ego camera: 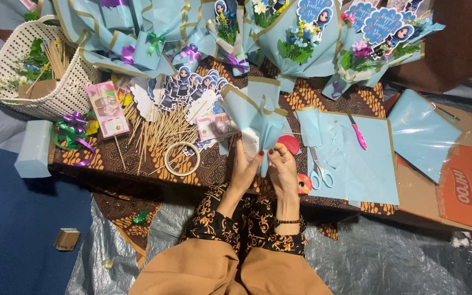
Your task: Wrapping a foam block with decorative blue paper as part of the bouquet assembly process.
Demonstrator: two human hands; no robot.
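the low table [350, 104] with its brown patterned cloth is the anchor here. at its near edge, both hands pinch the base of a pale blue paper wrap [258, 112], left hand [245, 170] and right hand [283, 166] closed on it. the folds could spring apart if either grip slackens. the white core inside is mostly hidden. scissors [319, 172] lie just right of the hands.
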